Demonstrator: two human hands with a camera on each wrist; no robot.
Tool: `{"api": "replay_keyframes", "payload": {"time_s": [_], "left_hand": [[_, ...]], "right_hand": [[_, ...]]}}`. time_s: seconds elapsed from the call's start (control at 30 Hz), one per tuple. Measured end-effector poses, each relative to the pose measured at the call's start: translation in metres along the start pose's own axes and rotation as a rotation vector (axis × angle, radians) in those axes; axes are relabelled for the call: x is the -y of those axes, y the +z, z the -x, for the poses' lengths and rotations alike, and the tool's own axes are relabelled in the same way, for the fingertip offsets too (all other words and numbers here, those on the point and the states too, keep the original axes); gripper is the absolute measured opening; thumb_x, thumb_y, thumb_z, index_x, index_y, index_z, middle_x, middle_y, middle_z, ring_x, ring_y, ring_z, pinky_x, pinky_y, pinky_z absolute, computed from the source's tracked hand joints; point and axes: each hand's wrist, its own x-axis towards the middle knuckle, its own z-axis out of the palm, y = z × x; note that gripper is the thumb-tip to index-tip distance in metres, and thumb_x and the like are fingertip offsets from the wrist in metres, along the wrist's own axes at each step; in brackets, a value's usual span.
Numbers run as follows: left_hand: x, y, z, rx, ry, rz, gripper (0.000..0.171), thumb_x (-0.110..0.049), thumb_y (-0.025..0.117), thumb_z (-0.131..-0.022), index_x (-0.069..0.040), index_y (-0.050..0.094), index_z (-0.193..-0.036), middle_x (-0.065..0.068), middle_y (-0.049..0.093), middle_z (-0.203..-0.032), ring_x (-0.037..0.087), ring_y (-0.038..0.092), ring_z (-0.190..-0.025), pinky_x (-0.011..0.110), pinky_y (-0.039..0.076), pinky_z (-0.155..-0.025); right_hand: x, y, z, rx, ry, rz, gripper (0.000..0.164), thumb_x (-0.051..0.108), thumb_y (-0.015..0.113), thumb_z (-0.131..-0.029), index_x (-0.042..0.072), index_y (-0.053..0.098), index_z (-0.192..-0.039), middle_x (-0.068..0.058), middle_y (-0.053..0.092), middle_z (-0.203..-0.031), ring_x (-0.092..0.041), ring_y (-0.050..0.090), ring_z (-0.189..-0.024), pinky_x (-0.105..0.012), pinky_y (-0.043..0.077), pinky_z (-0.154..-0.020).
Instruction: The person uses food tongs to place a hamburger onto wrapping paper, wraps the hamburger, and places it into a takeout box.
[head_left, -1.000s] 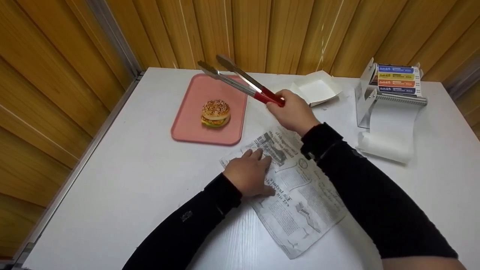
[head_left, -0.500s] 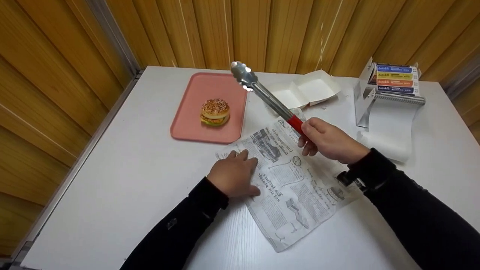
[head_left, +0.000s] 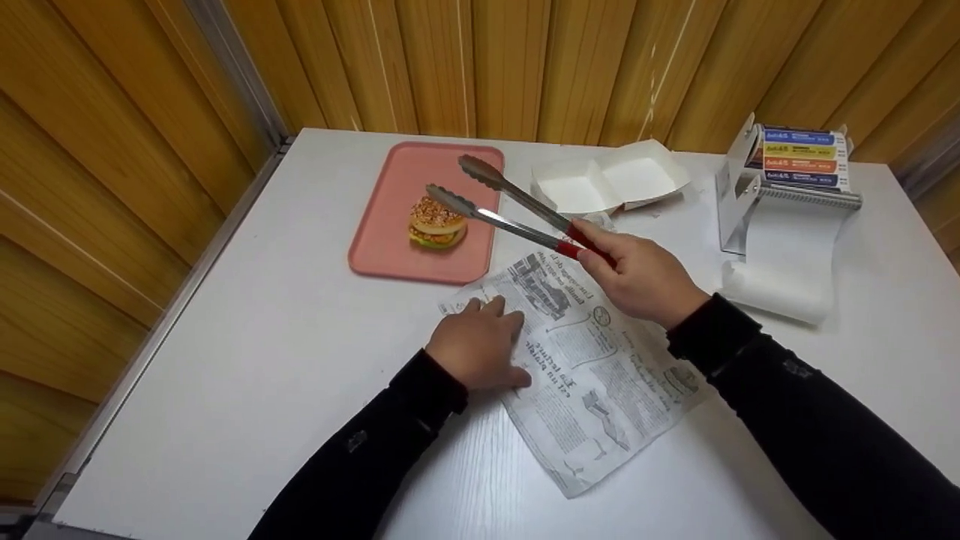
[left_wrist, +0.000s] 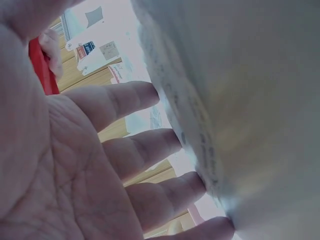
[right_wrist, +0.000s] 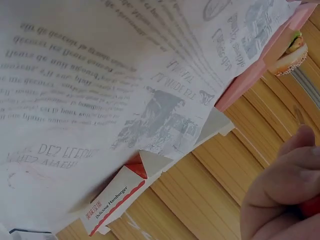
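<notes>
My right hand (head_left: 641,276) grips metal tongs (head_left: 517,217) by their red handles, the two arms spread apart. The tong tips reach over the pink tray (head_left: 375,251), one overlapping the top of a sesame-bun hamburger (head_left: 437,225) in the head view. My left hand (head_left: 480,346) lies with fingers spread at the left edge of a newsprint-patterned paper sheet (head_left: 577,375). In the left wrist view its fingertips (left_wrist: 150,92) touch the sheet's edge. The right wrist view shows the right hand's curled fingers (right_wrist: 285,185) with a bit of red handle.
Behind the sheet stands an open white paper box (head_left: 611,180) with "Delicious Hamburger" printed on its side. At the back right, a holder (head_left: 735,187) carries several coloured boxes and a spiral pad, and a white paper roll (head_left: 780,292) hangs from it. A wooden-slat wall (head_left: 510,67) borders the table.
My right hand with the tongs first came back to the right, then swung left. The tong tips now hang over the tray by the hamburger. The left hand stays on the sheet.
</notes>
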Motion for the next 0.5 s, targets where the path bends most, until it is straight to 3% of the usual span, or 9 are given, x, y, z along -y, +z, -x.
{"api": "replay_keyframes", "payload": {"time_s": [0.07,0.13,0.2,0.3,0.5], "left_hand": [[-0.001,0.000,0.000,0.002,0.001,0.001,0.092,-0.065,0.080,-0.081,-0.019,0.052,-0.156,0.015,0.042,-0.167,0.048,0.041,-0.151,0.061,0.048,-0.113],[-0.001,0.000,0.000,0.004,0.002,0.002,0.092,-0.065,0.080,-0.081,-0.019,0.052,-0.156,0.015,0.042,-0.167,0.048,0.041,-0.151,0.061,0.048,-0.113],[-0.001,0.000,-0.001,0.004,0.002,-0.002,0.092,-0.065,0.080,-0.081,-0.019,0.052,-0.155,0.015,0.042,-0.167,0.047,0.042,-0.151,0.061,0.049,-0.112],[-0.001,0.000,-0.001,0.006,0.001,-0.004,0.092,-0.066,0.080,-0.081,-0.019,0.053,-0.155,0.015,0.043,-0.166,0.047,0.042,-0.151,0.061,0.049,-0.112],[0.000,0.000,-0.002,0.007,-0.001,-0.002,0.092,-0.066,0.080,-0.081,-0.019,0.052,-0.155,0.016,0.042,-0.167,0.048,0.041,-0.151,0.060,0.047,-0.114]], "right_hand": [[0.000,0.003,-0.001,0.003,-0.001,0.016,0.051,0.044,0.045,-0.112,0.036,0.040,-0.162,-0.009,0.055,-0.157,-0.032,0.061,-0.125,-0.053,0.049,-0.100],[0.000,0.007,-0.001,0.013,0.008,0.045,0.048,0.043,0.044,-0.112,0.039,0.042,-0.160,-0.012,0.063,-0.148,-0.033,0.064,-0.115,-0.050,0.051,-0.092],[0.001,0.011,-0.001,0.020,0.016,0.083,0.047,0.042,0.045,-0.112,0.042,0.042,-0.159,-0.014,0.069,-0.127,-0.031,0.063,-0.096,-0.044,0.050,-0.080],[0.003,0.016,-0.001,0.029,0.021,0.113,0.048,0.042,0.047,-0.112,0.041,0.043,-0.159,-0.012,0.059,-0.099,-0.026,0.049,-0.074,-0.036,0.042,-0.066],[0.010,0.025,-0.005,0.060,0.041,0.073,0.046,0.040,0.050,-0.111,0.039,0.046,-0.158,-0.010,0.052,-0.094,-0.024,0.045,-0.074,-0.034,0.041,-0.064]]}}
